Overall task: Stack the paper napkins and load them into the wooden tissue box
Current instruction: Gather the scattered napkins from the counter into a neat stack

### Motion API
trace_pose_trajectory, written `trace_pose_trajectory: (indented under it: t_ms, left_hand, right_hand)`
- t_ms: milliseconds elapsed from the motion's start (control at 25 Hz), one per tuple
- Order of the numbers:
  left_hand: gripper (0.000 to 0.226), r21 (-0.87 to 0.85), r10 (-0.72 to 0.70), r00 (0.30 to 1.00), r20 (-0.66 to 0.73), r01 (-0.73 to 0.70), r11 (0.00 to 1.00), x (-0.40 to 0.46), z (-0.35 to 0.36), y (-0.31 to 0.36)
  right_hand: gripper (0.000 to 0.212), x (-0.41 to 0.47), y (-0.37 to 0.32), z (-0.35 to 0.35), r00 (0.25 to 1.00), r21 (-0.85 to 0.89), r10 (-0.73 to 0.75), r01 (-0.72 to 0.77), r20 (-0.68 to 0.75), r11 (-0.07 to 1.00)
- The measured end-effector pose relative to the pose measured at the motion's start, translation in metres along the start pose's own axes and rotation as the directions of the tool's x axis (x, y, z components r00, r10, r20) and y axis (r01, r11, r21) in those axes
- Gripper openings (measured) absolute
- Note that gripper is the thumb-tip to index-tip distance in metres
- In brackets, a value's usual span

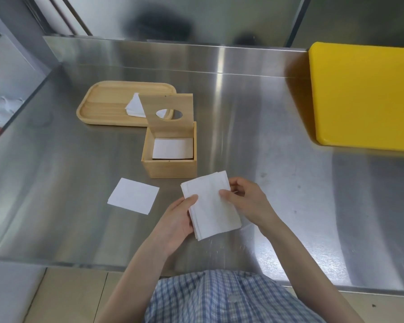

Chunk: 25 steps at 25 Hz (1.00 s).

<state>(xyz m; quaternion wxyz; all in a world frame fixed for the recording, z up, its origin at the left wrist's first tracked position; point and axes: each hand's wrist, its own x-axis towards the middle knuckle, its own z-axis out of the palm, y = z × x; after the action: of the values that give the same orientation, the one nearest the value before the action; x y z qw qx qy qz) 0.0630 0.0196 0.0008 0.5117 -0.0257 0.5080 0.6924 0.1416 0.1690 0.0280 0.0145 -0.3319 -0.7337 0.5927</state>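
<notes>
A stack of white paper napkins [210, 206] is held just above the steel counter, near its front edge. My left hand [177, 220] grips its left side and my right hand [245, 201] pinches its right edge. Behind it stands the wooden tissue box [169, 167], its lid [168, 113] with an oval hole propped upright, and white napkins [173, 148] lie inside. A single napkin [133, 195] lies flat on the counter left of my hands. More napkins [134, 108] rest in the wooden tray [103, 106], partly hidden by the lid.
A yellow cutting board [364, 96] lies at the right of the steel counter [278, 136]. A raised steel back ledge runs along the far side. A glass pane with white and red items behind it stands at the far left [0, 108].
</notes>
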Motion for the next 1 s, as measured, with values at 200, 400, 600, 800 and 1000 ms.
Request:
trace_pose_trajectory:
  t_ms: [200,400,600,800,1000]
  left_hand:
    - [0.021,0.006,0.001,1.0,0.026,-0.002,1.0,-0.01,-0.01,0.003]
    - [0.022,-0.029,0.002,0.998,0.06,-0.001,1.0,-0.019,-0.029,0.014]
    - [0.036,-0.089,0.048,0.992,0.117,-0.038,0.995,-0.029,-0.047,0.026]
    - [0.022,-0.042,0.066,0.995,0.068,-0.064,0.997,-0.037,-0.073,0.038]
    - [0.022,0.001,0.041,0.999,0.004,-0.041,0.999,-0.039,-0.1,0.046]
  right_hand:
    - [0.012,-0.004,-0.011,0.017,0.999,-0.095,-0.034,0.035,0.009,0.995]
    - [0.01,-0.011,-0.024,0.033,0.996,-0.004,-0.024,0.024,0.081,1.0]
    - [0.022,-0.01,-0.042,0.056,0.993,0.046,-0.054,0.049,0.107,0.998]
    - [0.016,-0.011,-0.051,0.083,0.996,-0.003,-0.019,0.019,0.091,1.0]
    - [0.006,-0.003,-0.053,0.116,0.998,-0.06,0.002,0.002,0.067,0.998]
